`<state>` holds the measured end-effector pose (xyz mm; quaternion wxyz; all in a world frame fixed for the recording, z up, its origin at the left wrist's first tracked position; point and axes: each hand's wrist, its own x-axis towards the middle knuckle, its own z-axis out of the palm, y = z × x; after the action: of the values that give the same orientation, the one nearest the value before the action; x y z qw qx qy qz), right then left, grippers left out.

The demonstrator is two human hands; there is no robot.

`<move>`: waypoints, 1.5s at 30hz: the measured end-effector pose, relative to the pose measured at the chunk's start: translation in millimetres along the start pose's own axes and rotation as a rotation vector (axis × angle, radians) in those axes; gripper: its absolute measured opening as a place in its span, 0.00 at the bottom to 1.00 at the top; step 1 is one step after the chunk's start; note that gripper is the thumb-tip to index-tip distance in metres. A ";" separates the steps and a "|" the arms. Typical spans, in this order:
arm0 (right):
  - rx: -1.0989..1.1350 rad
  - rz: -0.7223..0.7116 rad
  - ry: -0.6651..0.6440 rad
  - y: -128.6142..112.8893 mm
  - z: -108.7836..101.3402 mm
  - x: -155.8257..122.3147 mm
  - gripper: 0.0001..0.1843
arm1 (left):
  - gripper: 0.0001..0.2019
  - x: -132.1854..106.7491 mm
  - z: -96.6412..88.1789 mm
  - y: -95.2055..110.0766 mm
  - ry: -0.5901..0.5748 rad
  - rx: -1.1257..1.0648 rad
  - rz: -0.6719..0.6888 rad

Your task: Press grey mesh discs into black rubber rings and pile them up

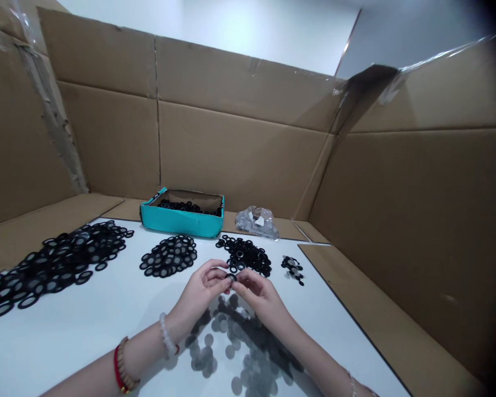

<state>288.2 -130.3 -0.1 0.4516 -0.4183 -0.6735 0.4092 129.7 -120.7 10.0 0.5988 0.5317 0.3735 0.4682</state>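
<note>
My left hand (pixel 200 295) and my right hand (pixel 258 295) meet above the white table (pixel 107 325), fingertips pinched together on a small black ring (pixel 230 277). Under my wrists lies a scatter of grey mesh discs (pixel 227 347). Just beyond my fingers sits a pile of black rings (pixel 244 255). A pile of rings with mesh centres (pixel 169 256) lies to the left of it. Far left spreads a large heap of rings with mesh centres (pixel 53 264).
A teal box (pixel 182 218) holding black rings stands at the back of the table, with a clear plastic bag (pixel 257 220) beside it. A small cluster of rings and discs (pixel 292 269) lies right of the piles. Tall cardboard walls (pixel 240 121) enclose the table.
</note>
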 end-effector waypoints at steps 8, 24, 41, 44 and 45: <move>-0.200 -0.040 -0.046 -5.0 -10.7 2.1 0.08 | 0.05 4.0 -9.9 2.4 -0.139 0.398 0.244; -0.280 -0.120 -0.028 -6.6 -5.8 -2.3 0.08 | 0.04 0.9 -6.9 6.8 -0.058 0.480 0.213; -0.271 -0.164 0.004 -5.1 -3.0 -5.7 0.13 | 0.05 0.7 -7.0 8.2 -0.083 0.498 0.276; -0.234 -0.135 0.014 -3.2 -2.3 -4.1 0.11 | 0.07 0.4 -3.5 3.4 -0.053 0.319 0.123; -0.223 -0.130 0.012 -2.7 -2.6 -3.4 0.10 | 0.08 0.2 -2.9 1.7 -0.058 0.248 0.064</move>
<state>291.0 -133.9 2.1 0.4321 -0.4237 -0.7378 0.2992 126.7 -119.8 11.3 0.5238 0.6265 0.3939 0.4219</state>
